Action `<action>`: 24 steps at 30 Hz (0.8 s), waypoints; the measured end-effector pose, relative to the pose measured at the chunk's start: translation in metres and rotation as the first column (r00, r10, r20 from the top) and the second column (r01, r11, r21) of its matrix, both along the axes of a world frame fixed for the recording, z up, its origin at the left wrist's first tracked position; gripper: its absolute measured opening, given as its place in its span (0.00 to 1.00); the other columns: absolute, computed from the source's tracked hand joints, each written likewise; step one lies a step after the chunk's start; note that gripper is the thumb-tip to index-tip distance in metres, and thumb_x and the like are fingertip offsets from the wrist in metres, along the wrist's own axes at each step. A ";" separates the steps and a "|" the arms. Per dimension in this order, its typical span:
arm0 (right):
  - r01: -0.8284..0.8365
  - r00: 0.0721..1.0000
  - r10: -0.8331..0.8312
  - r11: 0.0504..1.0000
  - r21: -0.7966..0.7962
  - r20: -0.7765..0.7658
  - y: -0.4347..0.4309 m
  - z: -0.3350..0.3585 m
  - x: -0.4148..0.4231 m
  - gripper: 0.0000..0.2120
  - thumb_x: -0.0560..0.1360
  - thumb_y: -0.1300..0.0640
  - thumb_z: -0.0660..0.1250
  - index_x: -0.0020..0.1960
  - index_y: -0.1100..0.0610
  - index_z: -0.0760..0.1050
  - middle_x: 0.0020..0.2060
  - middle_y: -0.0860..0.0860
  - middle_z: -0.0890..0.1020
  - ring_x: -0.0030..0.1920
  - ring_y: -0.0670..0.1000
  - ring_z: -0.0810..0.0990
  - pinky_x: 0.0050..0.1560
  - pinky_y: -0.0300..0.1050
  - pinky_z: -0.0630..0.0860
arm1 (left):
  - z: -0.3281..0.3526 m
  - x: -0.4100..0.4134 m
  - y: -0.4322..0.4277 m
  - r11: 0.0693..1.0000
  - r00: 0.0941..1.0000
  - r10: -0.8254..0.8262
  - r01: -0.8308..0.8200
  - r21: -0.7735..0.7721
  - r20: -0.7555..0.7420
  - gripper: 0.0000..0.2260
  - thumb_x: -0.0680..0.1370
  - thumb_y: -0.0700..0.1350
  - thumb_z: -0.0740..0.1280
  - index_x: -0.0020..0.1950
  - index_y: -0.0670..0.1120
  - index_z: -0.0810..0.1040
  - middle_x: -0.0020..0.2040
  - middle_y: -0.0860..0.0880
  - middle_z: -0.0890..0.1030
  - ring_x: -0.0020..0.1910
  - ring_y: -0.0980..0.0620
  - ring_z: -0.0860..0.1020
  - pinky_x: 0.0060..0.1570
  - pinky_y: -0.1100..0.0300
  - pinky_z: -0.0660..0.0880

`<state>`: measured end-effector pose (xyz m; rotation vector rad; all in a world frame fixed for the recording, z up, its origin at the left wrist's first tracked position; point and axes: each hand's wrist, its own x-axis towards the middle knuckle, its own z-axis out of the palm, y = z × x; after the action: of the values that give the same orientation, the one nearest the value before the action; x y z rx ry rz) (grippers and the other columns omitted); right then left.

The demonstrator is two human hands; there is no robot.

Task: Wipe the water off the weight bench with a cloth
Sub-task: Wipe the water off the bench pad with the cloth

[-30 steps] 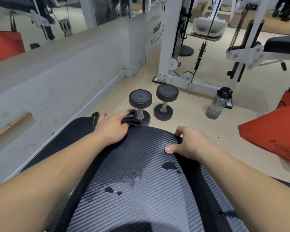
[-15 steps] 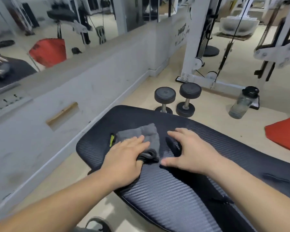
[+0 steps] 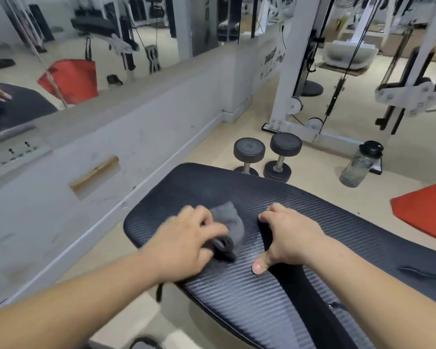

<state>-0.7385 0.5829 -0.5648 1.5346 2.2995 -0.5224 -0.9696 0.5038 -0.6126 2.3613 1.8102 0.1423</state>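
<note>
The weight bench [image 3: 325, 217] has a black, ribbed carbon-pattern pad that fills the lower middle of the view. A grey cloth [image 3: 230, 222] lies bunched on the pad near its left end. My left hand [image 3: 186, 243] presses down on the cloth and grips its dark folded edge. My right hand [image 3: 290, 235] rests flat on the pad just right of the cloth, fingers spread, thumb pointing toward me. A dark wet patch [image 3: 418, 272] shows on the pad at the far right.
Two black dumbbells [image 3: 267, 154] stand on the floor beyond the bench. A clear water bottle [image 3: 360, 165] is to their right, beside a red mat [image 3: 428, 212]. A white cable machine [image 3: 295, 71] stands behind. A low grey wall [image 3: 111, 137] with mirrors runs along the left.
The view swung left and up along the bench. My left hand carried the cloth from the pad's far edge onto its surface and rubs it there; my right hand moved beside it.
</note>
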 end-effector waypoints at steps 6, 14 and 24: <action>-0.051 0.988 0.056 0.998 -0.036 0.142 0.005 0.013 -0.022 0.52 0.52 0.34 0.84 0.67 0.56 0.71 0.55 0.49 0.67 0.64 0.55 0.69 0.61 0.57 0.77 | 0.001 -0.005 0.002 0.956 0.955 0.294 -0.295 -0.010 -0.039 0.20 0.77 0.59 0.59 0.69 0.62 0.66 0.61 0.51 0.65 0.62 0.45 0.65 0.57 0.45 0.76; -0.046 0.989 0.050 0.998 -0.036 0.140 0.009 0.009 -0.024 0.65 0.51 0.35 0.86 0.78 0.49 0.56 0.66 0.51 0.66 0.70 0.57 0.65 0.69 0.60 0.73 | -0.005 -0.054 0.030 0.831 0.830 0.557 -0.556 -0.017 0.026 0.21 0.77 0.56 0.59 0.71 0.60 0.68 0.62 0.49 0.67 0.64 0.44 0.66 0.63 0.44 0.73; -0.046 0.998 0.047 0.999 -0.015 0.043 0.011 -0.003 -0.013 0.69 0.52 0.33 0.84 0.83 0.39 0.49 0.68 0.48 0.63 0.71 0.55 0.62 0.67 0.59 0.73 | -0.003 -0.047 0.030 0.859 0.859 0.511 -0.512 0.023 0.023 0.20 0.77 0.56 0.58 0.70 0.63 0.69 0.61 0.49 0.69 0.63 0.43 0.67 0.60 0.45 0.74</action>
<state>-0.7513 0.5939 -0.5675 1.4681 2.2878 -0.4867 -1.0168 0.5336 -0.6160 1.8220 2.3990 0.2494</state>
